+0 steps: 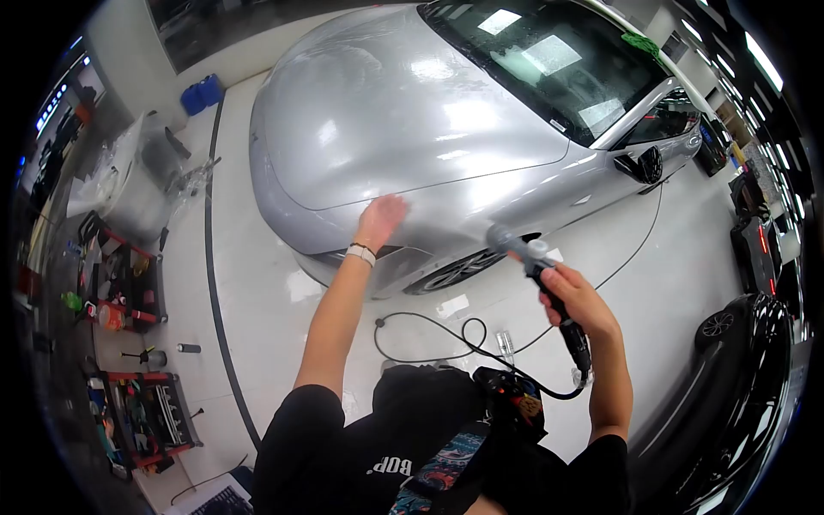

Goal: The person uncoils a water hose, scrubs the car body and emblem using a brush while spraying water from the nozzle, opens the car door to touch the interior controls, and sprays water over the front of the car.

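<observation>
right hand (568, 299) wraps the corded tool (536, 266); left hand (385, 217) blurs by the near side of the silver car (378, 129), finger spread i cannot tell.

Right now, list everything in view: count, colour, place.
Sports car: 1, silver, centre
Cloth: 1, green, upper right
Jugs: 2, blue, upper left
Dark cars: at least 2, black, right
Tool carts: 2, black and red, left
Floor: 1, white, throughout
Power tool: 1, black and grey, right of centre
Cord: 1, black, lower centre
Pale bulk, unclear: 1, whitish, left
Small clutter: uncountable, mixed, left
Shirt: 1, black, bottom
Left hand: 1, bare, at car
Right hand: 1, bare, gripping tool
</observation>
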